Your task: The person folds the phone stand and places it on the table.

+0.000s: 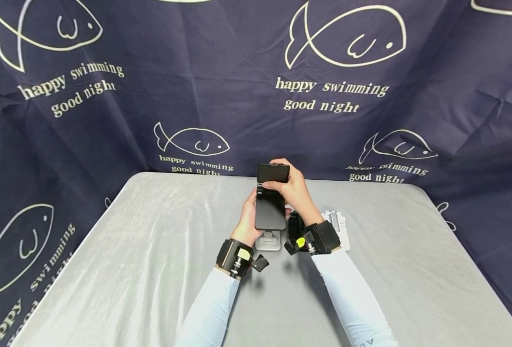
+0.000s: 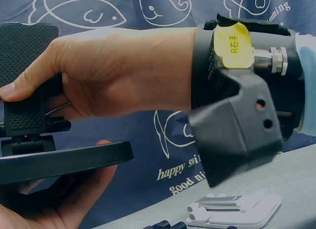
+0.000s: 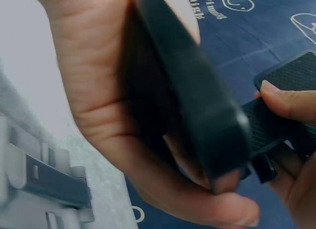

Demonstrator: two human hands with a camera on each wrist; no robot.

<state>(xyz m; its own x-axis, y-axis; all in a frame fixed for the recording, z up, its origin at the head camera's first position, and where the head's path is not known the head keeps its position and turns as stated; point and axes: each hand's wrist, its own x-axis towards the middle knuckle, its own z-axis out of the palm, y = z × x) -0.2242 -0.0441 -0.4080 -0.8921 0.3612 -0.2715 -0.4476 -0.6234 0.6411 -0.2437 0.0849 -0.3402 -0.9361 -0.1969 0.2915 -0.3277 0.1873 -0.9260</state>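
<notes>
A black foldable stand (image 1: 270,212) is held up over the table, its broad panel below and a smaller textured plate (image 2: 30,56) above, joined by a hinge. My left hand (image 1: 246,222) grips the broad panel from beneath and the side, with fingers curled around its edge. My right hand (image 1: 297,190) pinches the upper part near the hinge (image 2: 28,135). In the left wrist view the thumb lies across the front of the textured plate, and the other fingers are behind it. In the right wrist view the panel's edge hides part of the left palm.
Beneath the held stand, a pale base (image 1: 268,242) rests on the grey cloth-covered table (image 1: 186,260). To the right lie a black object (image 1: 295,224), partly hidden by the right wrist, and a white folded stand (image 1: 336,222). A dark blue curtain (image 1: 247,96) hangs behind.
</notes>
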